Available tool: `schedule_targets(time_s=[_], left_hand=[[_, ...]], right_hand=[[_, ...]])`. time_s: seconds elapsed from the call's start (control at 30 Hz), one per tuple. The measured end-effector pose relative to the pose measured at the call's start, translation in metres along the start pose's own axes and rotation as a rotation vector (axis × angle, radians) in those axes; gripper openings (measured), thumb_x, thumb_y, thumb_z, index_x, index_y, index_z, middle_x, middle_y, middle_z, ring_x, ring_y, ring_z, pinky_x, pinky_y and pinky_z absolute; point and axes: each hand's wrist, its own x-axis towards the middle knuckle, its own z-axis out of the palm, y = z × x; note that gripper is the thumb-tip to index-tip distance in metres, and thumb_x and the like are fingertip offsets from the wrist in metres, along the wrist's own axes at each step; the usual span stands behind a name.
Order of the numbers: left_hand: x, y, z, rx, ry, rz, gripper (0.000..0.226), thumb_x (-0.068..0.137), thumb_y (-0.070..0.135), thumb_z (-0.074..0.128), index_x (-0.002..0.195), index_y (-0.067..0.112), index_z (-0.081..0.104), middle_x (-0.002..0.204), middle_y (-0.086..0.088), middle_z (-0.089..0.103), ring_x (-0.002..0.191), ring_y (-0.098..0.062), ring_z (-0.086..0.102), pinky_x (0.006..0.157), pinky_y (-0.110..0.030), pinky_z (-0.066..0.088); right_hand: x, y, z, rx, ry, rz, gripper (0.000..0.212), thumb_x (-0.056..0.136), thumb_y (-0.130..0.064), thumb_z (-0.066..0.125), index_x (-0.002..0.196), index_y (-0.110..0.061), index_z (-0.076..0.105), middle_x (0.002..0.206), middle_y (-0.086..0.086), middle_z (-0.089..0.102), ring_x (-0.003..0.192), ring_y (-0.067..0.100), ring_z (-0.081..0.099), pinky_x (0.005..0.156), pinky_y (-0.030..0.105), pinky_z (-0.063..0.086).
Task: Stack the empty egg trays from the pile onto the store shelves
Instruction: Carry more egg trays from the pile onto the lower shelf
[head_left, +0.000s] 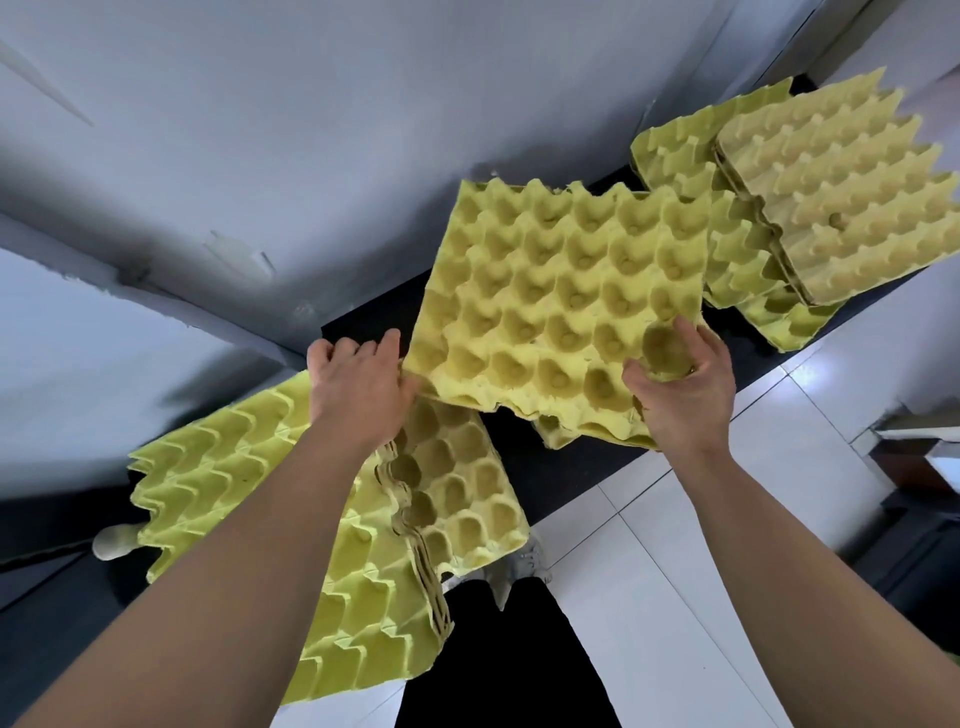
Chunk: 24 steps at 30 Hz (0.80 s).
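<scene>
Both hands are clamped on one yellow tray (561, 296), held between them above the black shelf (374, 319). The left hand (358, 384) grips the tray's near-left corner with curled fingers. The right hand (680, 384) pinches the near-right corner, thumb pressed on the cups and the other fingers over the edge. The hands are well apart, a tray's width between them. This looks like the placing step: one tray carried in and about to be set down. Another tray (556, 434) pokes out from under it, just left of the right hand, and seems to be the base it will nest on. A stack (831, 197) lies on the shelf beyond the right hand, and the pile (260, 467) sits under the left forearm. The held tray faces cups up and appears tipped, its far edge away from the hands. It is close to square, so I cannot tell a long axis, and its edges run skew to the shelf front. The next move probably calls for turning it to match the tray below, lowering it level so the cups seat, then letting go with both hands.
</scene>
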Motion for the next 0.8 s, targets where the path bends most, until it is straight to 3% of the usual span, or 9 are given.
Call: schedule_targets(time_s=[0.07,0.2,0.33,0.4,0.5,0.6,0.67,0.73,0.8], left_hand=[[-0.001,-0.004,0.0,-0.018,-0.003,0.0,0.05,0.1,0.045,0.031,0.144,0.02,0.032,0.111,0.005,0.065,0.111,-0.023,0.05,0.097,-0.04,0.015],[0.0,0.003,-0.002,-0.086,-0.021,-0.01,0.039,0.098,0.022,0.035,0.137,0.017,0.037,0.089,0.007,0.058,0.105,-0.024,0.051,0.105,-0.04,0.016],[-0.004,0.013,-0.013,-0.416,0.011,-0.015,0.039,0.102,0.025,0.031,0.138,0.012,0.04,0.079,0.001,0.057,0.093,-0.025,0.054,0.11,-0.04,0.025],[-0.013,0.019,-0.023,-0.742,0.02,-0.07,0.036,0.104,0.031,0.034,0.135,0.013,0.043,0.086,0.001,0.06,0.085,-0.021,0.055,0.091,-0.04,0.04],[-0.028,0.025,-0.041,-1.004,0.072,-0.197,0.036,0.103,0.037,0.038,0.132,0.018,0.044,0.087,0.01,0.058,0.075,-0.006,0.054,0.062,-0.027,0.038],[-0.048,0.023,-0.065,-1.118,0.159,-0.302,0.038,0.1,0.041,0.045,0.126,0.013,0.046,0.076,0.005,0.06,0.062,-0.003,0.057,0.051,-0.022,0.037],[-0.07,0.021,-0.083,-1.14,0.217,-0.339,0.045,0.095,0.049,0.052,0.122,0.015,0.047,0.073,0.006,0.06,0.057,0.001,0.056,0.047,-0.018,0.037],[-0.098,0.019,-0.099,-1.128,0.254,-0.341,0.056,0.085,0.06,0.059,0.122,0.019,0.047,0.087,0.006,0.064,0.066,0.002,0.059,0.054,-0.022,0.041],[-0.129,0.018,-0.113,-1.124,0.283,-0.357,0.064,0.079,0.062,0.065,0.127,0.023,0.047,0.11,0.005,0.062,0.092,-0.008,0.062,0.071,-0.031,0.049]], right_hand=[[0.001,0.002,-0.001,0.024,0.01,0.049,0.073,0.072,-0.03,0.076,0.139,-0.023,0.048,0.143,-0.006,0.039,0.13,0.009,0.04,0.109,0.038,0.038],[-0.004,0.0,-0.003,0.076,0.007,0.048,0.072,0.072,-0.027,0.077,0.138,-0.023,0.048,0.141,-0.005,0.041,0.129,0.01,0.041,0.108,0.039,0.039],[-0.004,-0.008,-0.015,0.117,0.01,0.063,0.072,0.071,-0.026,0.077,0.137,-0.024,0.049,0.136,-0.007,0.047,0.124,0.007,0.046,0.105,0.037,0.043],[-0.006,-0.017,-0.023,0.135,0.003,0.052,0.072,0.07,-0.026,0.078,0.136,-0.025,0.05,0.133,-0.008,0.049,0.122,0.006,0.048,0.104,0.035,0.044],[-0.01,-0.033,-0.036,0.151,-0.015,0.012,0.071,0.07,-0.028,0.078,0.136,-0.025,0.051,0.131,-0.01,0.05,0.118,0.002,0.049,0.102,0.031,0.045],[-0.017,-0.053,-0.052,0.132,-0.065,-0.049,0.071,0.069,-0.033,0.076,0.135,-0.028,0.05,0.131,-0.013,0.05,0.118,0.001,0.048,0.101,0.028,0.044],[-0.023,-0.068,-0.065,0.108,-0.113,-0.108,0.067,0.072,-0.035,0.075,0.134,-0.029,0.051,0.131,-0.015,0.049,0.118,-0.001,0.046,0.097,0.018,0.043],[-0.029,-0.083,-0.078,0.068,-0.166,-0.184,0.061,0.075,-0.035,0.074,0.131,-0.03,0.052,0.133,-0.014,0.048,0.119,-0.002,0.044,0.084,0.0,0.037],[-0.037,-0.099,-0.091,0.035,-0.23,-0.261,0.053,0.077,-0.034,0.074,0.127,-0.031,0.056,0.137,-0.011,0.046,0.122,0.001,0.042,0.075,-0.005,0.033]])
